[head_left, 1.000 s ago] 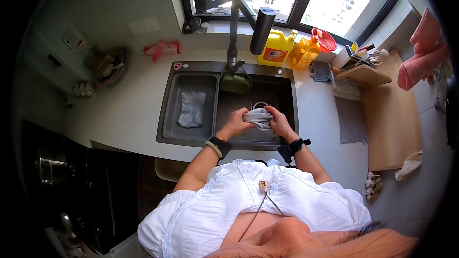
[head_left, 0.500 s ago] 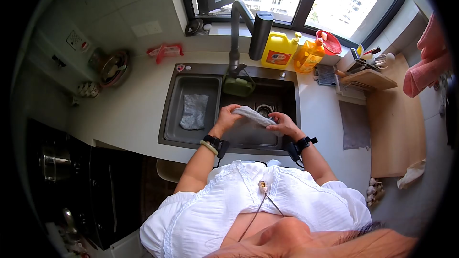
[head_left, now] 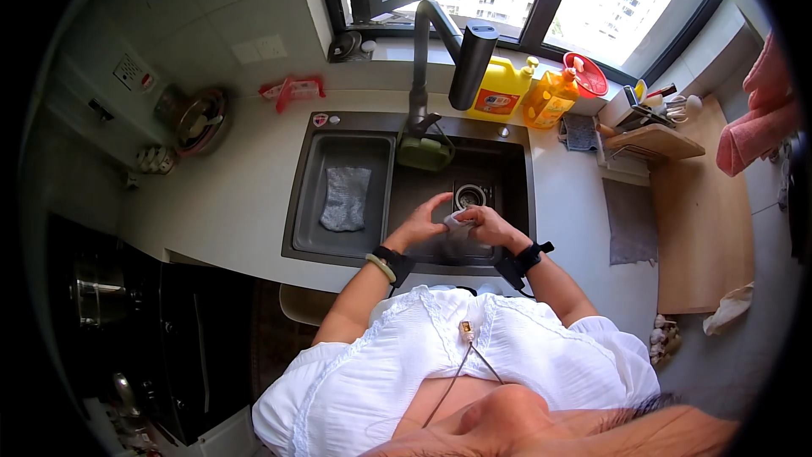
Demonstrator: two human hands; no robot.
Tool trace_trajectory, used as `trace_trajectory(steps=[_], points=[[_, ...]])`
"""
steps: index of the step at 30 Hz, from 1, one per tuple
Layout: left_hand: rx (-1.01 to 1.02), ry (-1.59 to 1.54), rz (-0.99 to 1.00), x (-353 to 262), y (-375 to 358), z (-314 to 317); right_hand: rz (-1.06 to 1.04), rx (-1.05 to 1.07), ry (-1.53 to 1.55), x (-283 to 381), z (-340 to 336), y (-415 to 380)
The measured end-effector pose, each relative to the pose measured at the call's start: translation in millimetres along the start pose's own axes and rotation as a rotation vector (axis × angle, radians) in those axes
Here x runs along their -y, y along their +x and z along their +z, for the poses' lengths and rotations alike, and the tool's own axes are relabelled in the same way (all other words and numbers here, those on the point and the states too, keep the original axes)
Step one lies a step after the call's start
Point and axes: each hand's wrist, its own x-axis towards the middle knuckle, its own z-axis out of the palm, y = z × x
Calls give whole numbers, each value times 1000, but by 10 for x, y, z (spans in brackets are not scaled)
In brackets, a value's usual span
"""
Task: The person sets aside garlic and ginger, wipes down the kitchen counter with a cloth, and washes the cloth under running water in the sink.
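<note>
Over the right basin of the dark sink (head_left: 296,233), a grey-white cloth (head_left: 459,221) is bunched small between my hands. My right hand (head_left: 494,228) pinches it with bent fingers. My left hand (head_left: 418,225) curves at its left side, fingers and thumb apart, the thumb tip close to or touching the cloth. Another grey cloth (head_left: 345,199) lies flat in the left basin. Just beyond my hands is the round drain (head_left: 469,196).
A black faucet (head_left: 420,59) rises behind the sink, with a green container (head_left: 425,152) beneath it. A yellow jug (head_left: 505,89) and an orange bottle (head_left: 550,101) stand behind right. Further right are a grey mat (head_left: 630,220) and a wooden board (head_left: 702,228).
The cloth was stretched lengthwise between both hands; now it is gathered into a small bundle. My left hand has come off its far end, and my right hand has moved slightly left.
</note>
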Motion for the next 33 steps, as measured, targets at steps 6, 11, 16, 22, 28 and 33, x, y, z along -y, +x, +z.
trace_trajectory(steps=[6,11,16,22,28,33], points=[[225,268,-138,93,-35,26,46,-27,-6,179,-135,-21],[41,401,1,269,-128,-177,63,-57,-343,144,-254,-153],[138,244,-173,-37,-123,-358,327,100,-859,-188,-214,-219],[-64,-52,-225,113,-181,-467,438,-164,-586,-571,-413,-368],[-144,-344,-140,124,3,-390,348,-214,83,-401,-394,-281],[-89,-414,-177,-311,53,-104,199,-79,205,107,-247,-42]])
